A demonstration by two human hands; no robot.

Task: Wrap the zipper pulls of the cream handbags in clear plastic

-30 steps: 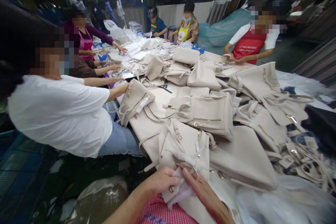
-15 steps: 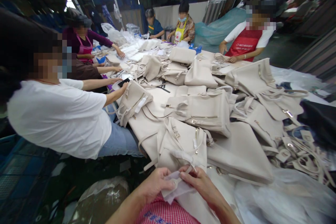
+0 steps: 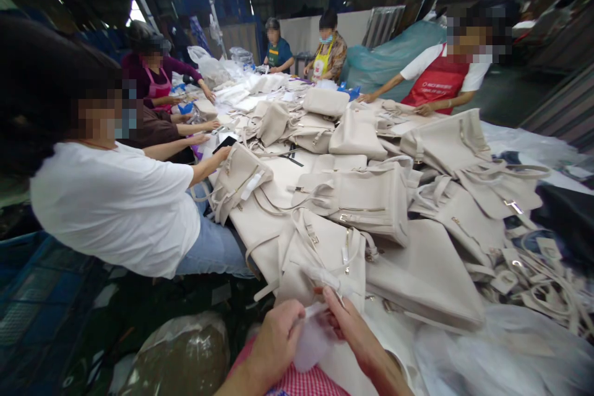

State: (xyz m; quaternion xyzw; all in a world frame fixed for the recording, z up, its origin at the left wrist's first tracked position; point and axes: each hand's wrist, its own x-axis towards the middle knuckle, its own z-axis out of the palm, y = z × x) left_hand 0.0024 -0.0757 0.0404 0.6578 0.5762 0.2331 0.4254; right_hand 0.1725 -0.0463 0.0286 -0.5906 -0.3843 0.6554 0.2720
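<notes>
Low in the middle of the head view, my left hand (image 3: pixel 278 335) is closed on one end of a thin white translucent sheet (image 3: pixel 310 339). My right hand (image 3: pixel 346 322) pinches the sheet's other side, near a wrapped strap. The sheet hangs between both hands above a red checked apron (image 3: pixel 309 382). Just beyond my fingers lies a beige bag (image 3: pixel 331 247) with buckles and a zip, its strap partly covered by white wrapping. The fingertips of my right hand partly hide what they pinch.
Beige bags (image 3: pixel 371 198) cover the table, with straps (image 3: pixel 541 284) heaped at right. Clear plastic (image 3: pixel 505 352) lies at lower right. A person in a white shirt (image 3: pixel 116 204) sits at left holding a bag. Several other people work around the table. A filled plastic bag (image 3: pixel 180 352) stands lower left.
My left hand has turned into a tighter grip, and the sheet now hangs down between my hands. The person in the red apron has reached an arm farther left over the table.
</notes>
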